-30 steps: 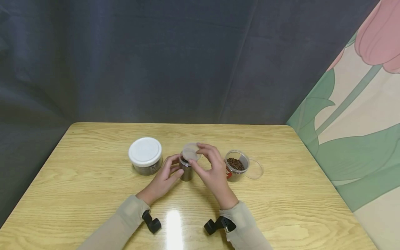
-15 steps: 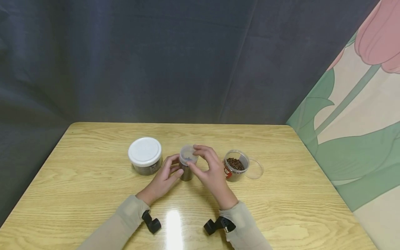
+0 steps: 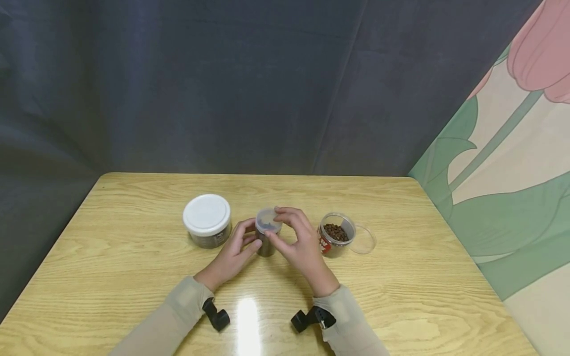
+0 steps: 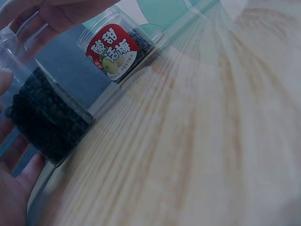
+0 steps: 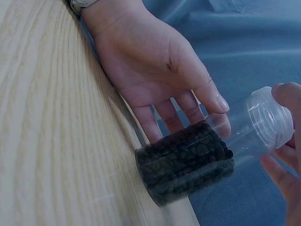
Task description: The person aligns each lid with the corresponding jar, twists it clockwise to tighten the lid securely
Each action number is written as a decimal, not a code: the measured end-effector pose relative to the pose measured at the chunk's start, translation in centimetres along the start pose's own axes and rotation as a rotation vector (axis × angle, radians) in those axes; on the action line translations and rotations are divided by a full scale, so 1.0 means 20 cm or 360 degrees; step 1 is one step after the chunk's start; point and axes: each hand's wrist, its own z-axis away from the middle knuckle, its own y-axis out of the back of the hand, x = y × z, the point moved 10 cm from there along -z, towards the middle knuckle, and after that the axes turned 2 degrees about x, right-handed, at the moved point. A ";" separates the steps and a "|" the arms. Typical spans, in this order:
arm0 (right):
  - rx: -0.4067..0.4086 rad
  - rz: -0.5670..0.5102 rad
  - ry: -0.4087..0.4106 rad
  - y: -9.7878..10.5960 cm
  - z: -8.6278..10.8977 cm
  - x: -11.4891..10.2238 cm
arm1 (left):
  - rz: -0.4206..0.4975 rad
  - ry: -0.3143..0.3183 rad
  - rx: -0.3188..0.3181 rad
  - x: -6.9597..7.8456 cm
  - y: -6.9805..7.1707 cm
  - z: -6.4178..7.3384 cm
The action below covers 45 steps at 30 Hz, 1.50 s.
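Your left hand is wrapped round the slim clear jar, thumb on its near side and fingers curling to its far side, where the head view partly loses them; the jar stands upright at the middle of the wooden table, part filled with small dark pieces too dim to name; your right hand has thumb and fingers clamped on the frosted lid, which sits at the jar's mouth, though you cannot tell whether it is fully seated; the left wrist view cuts off the jar's top at its left edge, and the right wrist view crops your right hand; just right of that hand stands an open tub of brown pieces, its red label partly hidden in the head view, with a clear disc beside it, only its rim easy to make out; to the left is a white-lidded tub, its side print too small to read
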 end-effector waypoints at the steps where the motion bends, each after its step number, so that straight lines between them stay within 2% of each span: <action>1: 0.0000 -0.0004 -0.0004 0.00 0.00 0.00 | -0.0001 0.0001 0.0000 0.00 0.00 0.00; 6: -0.0016 -0.0077 -0.0059 0.00 0.00 0.01 | 0.0000 -0.0007 0.0003 0.01 0.00 0.00; 11: -0.0068 -0.0255 -0.0279 -0.02 0.00 0.07 | 0.0019 -0.0020 0.0008 0.02 0.01 0.00; 14: -0.0111 -0.0285 -0.0403 -0.03 0.02 0.11 | 0.0029 -0.0026 0.0013 0.02 0.01 0.00; 17: -0.0167 -0.0281 -0.0467 -0.04 0.03 0.14 | 0.0027 -0.0038 0.0021 0.02 0.01 0.00; 28: -0.0288 -0.0196 -0.0506 -0.07 0.04 0.16 | 0.0027 -0.0038 0.0018 0.02 0.01 0.00; 35: -0.0305 -0.0243 -0.0524 -0.06 0.04 0.16 | 0.0013 -0.0043 0.0020 0.01 0.00 0.00; 45: -0.0292 -0.0286 -0.0628 -0.08 0.04 0.18 | -0.0003 -0.0044 0.0032 0.02 0.01 0.00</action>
